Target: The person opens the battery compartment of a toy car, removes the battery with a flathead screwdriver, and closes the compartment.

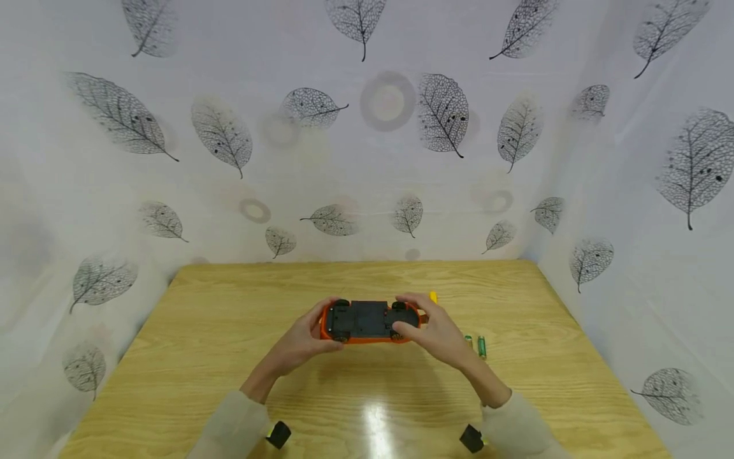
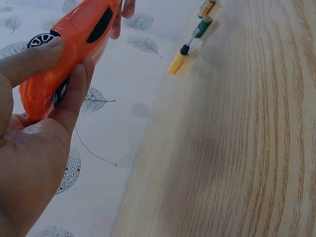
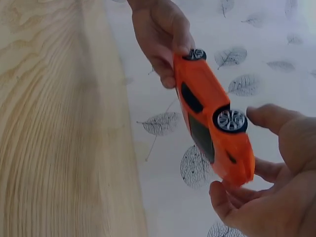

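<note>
An orange toy car [image 1: 369,320] is held up over the table, its black underside facing the head camera. My left hand [image 1: 298,344] grips one end, with the thumb along the side by a wheel, as the left wrist view also shows. At the other end my right hand [image 1: 438,335] has its thumb over the underside and its fingers around the far edge. The right wrist view shows the car's dark windows and a silver-spoked wheel [image 3: 231,120] near the right thumb.
A screwdriver with a yellow handle [image 2: 177,63] lies on the wooden table [image 1: 229,306] beyond the right hand. Two green batteries, one in full sight [image 1: 482,346], lie right of that hand. A leaf-patterned white curtain [image 1: 367,159] surrounds the table's back and sides.
</note>
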The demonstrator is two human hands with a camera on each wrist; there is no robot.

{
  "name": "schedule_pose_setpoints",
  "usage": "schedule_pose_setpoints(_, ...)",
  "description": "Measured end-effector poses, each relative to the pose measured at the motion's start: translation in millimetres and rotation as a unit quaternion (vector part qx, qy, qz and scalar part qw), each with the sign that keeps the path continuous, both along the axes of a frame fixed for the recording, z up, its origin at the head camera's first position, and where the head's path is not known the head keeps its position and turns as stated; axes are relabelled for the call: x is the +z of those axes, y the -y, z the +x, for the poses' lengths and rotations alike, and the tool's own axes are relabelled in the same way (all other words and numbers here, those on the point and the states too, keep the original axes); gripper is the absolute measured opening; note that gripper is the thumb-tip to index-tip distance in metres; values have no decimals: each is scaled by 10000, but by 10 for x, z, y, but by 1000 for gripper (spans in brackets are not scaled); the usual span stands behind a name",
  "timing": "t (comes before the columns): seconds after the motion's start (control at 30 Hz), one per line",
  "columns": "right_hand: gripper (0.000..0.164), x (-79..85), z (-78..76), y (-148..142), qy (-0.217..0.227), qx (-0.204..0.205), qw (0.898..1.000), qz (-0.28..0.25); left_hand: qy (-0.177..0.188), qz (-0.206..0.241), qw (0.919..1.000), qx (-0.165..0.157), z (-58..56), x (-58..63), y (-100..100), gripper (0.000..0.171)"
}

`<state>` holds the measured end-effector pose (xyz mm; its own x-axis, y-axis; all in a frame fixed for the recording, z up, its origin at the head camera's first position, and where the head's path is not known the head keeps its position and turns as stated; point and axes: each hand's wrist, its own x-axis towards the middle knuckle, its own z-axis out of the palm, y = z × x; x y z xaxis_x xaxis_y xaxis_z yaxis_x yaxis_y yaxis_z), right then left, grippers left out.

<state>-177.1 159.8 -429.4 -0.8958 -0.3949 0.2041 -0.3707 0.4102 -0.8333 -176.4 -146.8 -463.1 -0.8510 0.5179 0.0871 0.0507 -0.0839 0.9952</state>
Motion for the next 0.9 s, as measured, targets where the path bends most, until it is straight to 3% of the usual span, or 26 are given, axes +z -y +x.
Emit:
schedule_pose_setpoints(0.23,65,-12,-28,-178,155,387,9991,-19,4,51,10000,-45,6,15,2,88)
schedule_pose_setpoints(0.63,81,-79,-17,-272,302,680,9972,56,-33,90,10000,-3,16,-1,37,87)
schedule_pose_setpoints(0.9,78,-146,-33,-254,285,859,9958,-165,-108,-13,9999,-30,24,-1,40,88)
